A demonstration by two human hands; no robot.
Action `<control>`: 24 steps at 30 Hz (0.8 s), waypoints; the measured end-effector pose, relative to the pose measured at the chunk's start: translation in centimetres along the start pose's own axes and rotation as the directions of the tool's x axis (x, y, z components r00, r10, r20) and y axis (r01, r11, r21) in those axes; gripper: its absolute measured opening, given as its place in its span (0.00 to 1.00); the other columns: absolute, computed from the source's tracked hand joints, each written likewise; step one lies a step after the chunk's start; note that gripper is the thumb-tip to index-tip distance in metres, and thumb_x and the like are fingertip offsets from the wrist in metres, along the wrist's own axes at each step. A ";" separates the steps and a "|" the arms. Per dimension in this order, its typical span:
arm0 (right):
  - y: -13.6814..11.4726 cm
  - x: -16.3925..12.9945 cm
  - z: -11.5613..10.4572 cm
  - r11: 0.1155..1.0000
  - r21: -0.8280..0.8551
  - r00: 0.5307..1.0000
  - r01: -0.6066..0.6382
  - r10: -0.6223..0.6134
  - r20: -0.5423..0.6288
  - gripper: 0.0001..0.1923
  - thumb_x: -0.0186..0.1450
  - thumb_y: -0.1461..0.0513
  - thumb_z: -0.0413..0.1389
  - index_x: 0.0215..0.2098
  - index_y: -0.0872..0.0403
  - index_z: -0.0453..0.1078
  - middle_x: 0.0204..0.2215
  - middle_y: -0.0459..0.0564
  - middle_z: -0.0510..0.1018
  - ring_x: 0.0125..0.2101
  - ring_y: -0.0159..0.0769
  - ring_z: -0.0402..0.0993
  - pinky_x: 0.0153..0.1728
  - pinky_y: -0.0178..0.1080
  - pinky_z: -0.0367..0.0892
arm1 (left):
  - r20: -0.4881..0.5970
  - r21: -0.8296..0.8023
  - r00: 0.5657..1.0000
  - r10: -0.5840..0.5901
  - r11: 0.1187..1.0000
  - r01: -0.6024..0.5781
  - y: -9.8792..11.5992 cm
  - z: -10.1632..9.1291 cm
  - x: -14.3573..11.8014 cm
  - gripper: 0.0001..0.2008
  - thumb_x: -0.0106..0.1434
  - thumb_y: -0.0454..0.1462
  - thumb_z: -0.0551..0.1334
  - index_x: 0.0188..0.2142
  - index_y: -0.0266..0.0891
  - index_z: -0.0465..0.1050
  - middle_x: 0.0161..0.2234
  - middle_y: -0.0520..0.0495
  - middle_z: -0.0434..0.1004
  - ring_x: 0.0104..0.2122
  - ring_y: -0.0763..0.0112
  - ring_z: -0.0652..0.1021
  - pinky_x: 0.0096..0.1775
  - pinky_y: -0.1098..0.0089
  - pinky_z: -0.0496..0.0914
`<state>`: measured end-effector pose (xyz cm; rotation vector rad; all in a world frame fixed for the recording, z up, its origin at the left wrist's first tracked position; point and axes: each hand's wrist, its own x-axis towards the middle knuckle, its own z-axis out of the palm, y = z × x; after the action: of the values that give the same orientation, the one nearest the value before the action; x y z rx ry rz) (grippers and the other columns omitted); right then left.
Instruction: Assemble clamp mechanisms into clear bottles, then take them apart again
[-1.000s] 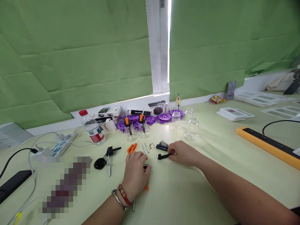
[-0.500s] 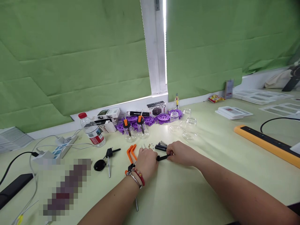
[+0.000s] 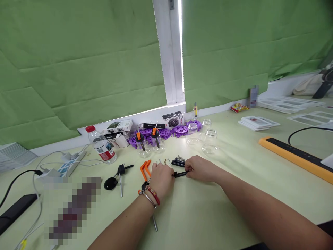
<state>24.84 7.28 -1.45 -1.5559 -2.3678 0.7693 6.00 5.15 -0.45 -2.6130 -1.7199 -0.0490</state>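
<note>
While the right hand (image 3: pixel 199 169) pinches the right end of a slim black bar (image 3: pixel 180 174) between thumb and fingers, the left hand (image 3: pixel 161 178) curls at the bar's left end, its fingertips hidden, so I cannot tell whether it grips. The bar lies crosswise between the hands, well apart from the desk's (image 3: pixel 197 222) far edge. Just beyond it are black rods (image 3: pixel 178 163) and a coil spring (image 3: pixel 180 158); small metal bits (image 3: pixel 168 161) lie to their left. Bent orange handles (image 3: pixel 145 169) rest left of the left hand, and a metal rod (image 3: pixel 155 223) pokes out beneath its wrist. Farther left lies a black clamp-like part with a round disc (image 3: pixel 110 183). Toward the far edge stand glass jars (image 3: pixel 210 140), two others with orange-and-black grinder tops (image 3: pixel 140 136), purple openwork discs (image 3: pixel 180 130), a cup holder box (image 3: pixel 173 120) and a red-capped bottle (image 3: pixel 105 150). An orange-and-black bar (image 3: pixel 296 163) lies toward the right edge.
</note>
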 end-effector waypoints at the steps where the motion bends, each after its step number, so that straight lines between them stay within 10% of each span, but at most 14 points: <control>1: 0.1 0.0 0.0 1.000 0.002 1.000 -0.003 0.003 -0.003 0.05 0.53 0.64 0.56 0.29 0.53 0.72 0.28 0.46 0.76 0.26 0.32 0.69 0.22 0.31 0.55 | 0.001 0.002 1.000 0.002 1.000 -0.002 0.0 0.0 0.0 0.10 0.51 0.30 0.55 0.21 0.40 0.74 0.22 0.46 0.74 0.32 0.63 0.73 0.37 0.64 0.55; 24: 0.3 0.1 -0.3 0.998 -0.055 0.999 -0.036 0.034 -0.030 0.02 0.54 0.64 0.57 0.28 0.53 0.70 0.29 0.48 0.74 0.27 0.33 0.67 0.22 0.32 0.54 | 0.017 0.056 1.000 -0.014 0.998 0.013 -1.4 -0.6 -0.8 0.12 0.50 0.27 0.54 0.18 0.38 0.73 0.19 0.43 0.72 0.31 0.63 0.71 0.39 0.61 0.57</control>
<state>25.17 7.52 -1.39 -1.6230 -2.3661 0.6887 4.37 4.93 0.09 -2.5697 -1.7182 0.0215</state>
